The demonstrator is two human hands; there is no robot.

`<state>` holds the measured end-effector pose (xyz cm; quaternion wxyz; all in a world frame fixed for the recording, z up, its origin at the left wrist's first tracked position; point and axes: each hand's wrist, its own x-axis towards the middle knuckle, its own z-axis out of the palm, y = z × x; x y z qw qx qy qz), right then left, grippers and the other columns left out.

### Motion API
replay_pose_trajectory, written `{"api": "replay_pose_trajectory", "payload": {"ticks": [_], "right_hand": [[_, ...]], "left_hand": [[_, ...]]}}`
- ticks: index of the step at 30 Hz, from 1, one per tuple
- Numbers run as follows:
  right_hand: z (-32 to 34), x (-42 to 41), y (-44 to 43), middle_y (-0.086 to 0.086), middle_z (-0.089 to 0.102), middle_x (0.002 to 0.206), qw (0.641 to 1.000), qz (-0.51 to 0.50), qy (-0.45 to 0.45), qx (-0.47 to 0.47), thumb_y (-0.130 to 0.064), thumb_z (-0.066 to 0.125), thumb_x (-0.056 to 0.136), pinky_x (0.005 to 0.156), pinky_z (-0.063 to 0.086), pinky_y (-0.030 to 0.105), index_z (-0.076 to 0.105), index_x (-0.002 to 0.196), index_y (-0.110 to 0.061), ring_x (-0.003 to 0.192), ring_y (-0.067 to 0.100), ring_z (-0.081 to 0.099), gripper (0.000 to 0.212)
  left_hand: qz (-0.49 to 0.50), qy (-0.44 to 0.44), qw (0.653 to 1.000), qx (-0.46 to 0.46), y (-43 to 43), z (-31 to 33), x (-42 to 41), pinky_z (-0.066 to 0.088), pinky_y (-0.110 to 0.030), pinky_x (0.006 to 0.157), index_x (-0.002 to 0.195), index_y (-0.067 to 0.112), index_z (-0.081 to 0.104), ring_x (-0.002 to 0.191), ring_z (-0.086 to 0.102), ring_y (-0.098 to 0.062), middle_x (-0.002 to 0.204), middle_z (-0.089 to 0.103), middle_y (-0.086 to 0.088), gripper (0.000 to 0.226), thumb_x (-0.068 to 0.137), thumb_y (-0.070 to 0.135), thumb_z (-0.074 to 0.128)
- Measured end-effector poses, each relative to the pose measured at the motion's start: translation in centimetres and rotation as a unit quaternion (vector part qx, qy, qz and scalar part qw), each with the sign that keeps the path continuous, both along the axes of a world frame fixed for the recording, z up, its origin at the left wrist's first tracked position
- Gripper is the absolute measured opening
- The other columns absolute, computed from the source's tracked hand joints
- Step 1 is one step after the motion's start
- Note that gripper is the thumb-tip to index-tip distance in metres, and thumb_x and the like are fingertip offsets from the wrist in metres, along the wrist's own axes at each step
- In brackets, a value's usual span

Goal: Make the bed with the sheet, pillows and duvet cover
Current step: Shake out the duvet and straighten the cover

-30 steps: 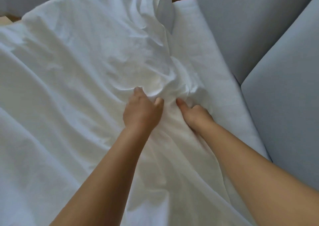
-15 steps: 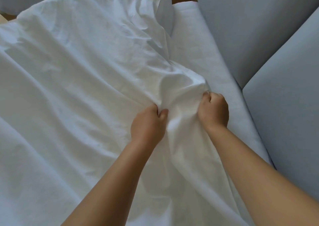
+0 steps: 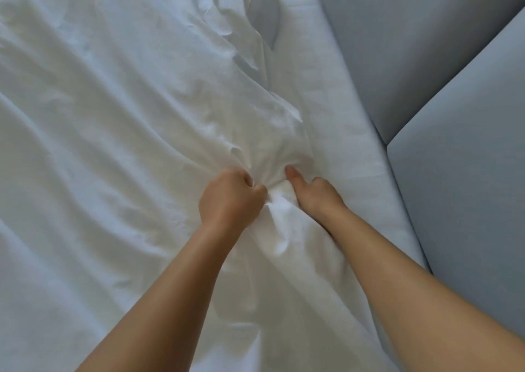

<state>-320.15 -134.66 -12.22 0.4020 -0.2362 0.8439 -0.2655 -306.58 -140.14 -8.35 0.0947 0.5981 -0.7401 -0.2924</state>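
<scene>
My left hand (image 3: 231, 198) stays a fist clamped on a bunch of the white cloth (image 3: 113, 116) (sheet or duvet cover, I cannot tell which). My right hand (image 3: 316, 197), half a second ago fisted on a raised fold, now sits just beside the left, fingers curled under the cloth, thumb (image 3: 294, 177) laid along it; the fold has sunk. The cloth lies creased over the bed. Right: a bare strip of mattress (image 3: 335, 102), then grey padded panels (image 3: 412, 45).
</scene>
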Motion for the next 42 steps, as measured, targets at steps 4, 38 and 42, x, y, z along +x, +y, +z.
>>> {"api": "replay_pose_trajectory", "payload": {"ticks": [4,38,42], "right_hand": [[0.8,0.8,0.5,0.012,0.065,0.111,0.991,-0.068,-0.104,-0.048,-0.049,0.063,0.083,0.086,0.048,0.032,0.062,0.103,-0.009,0.099,0.027,0.061,0.045],[2.7,5.3,28.0,0.008,0.043,0.142,0.982,-0.152,0.084,0.067,-0.058,0.069,0.068,0.108,0.032,0.042,0.035,0.141,-0.012,0.131,0.025,0.039,0.093],[1.1,5.5,29.0,0.02,0.055,0.124,0.976,-0.162,0.109,0.099,-0.048,0.066,0.081,0.095,0.041,0.039,0.049,0.122,-0.002,0.116,0.034,0.051,0.065]], "left_hand": [[0.038,-0.034,0.998,0.036,0.4,-0.8,0.1,0.041,-0.032,0.073,0.091,0.018,0.05,0.095,0.056,-0.032,0.101,0.061,-0.008,0.02,0.083,0.036,0.054],[-0.183,0.035,0.982,0.036,26.3,-1.7,2.4,0.013,-0.036,0.113,0.145,0.011,0.034,0.142,0.023,-0.028,0.152,0.03,-0.014,0.07,0.086,0.04,0.058],[-0.211,-0.026,0.974,0.075,30.6,-2.8,5.3,-0.007,-0.027,0.114,0.15,0.02,0.016,0.146,0.004,-0.019,0.158,0.011,-0.007,0.075,0.089,0.048,0.05]]}}
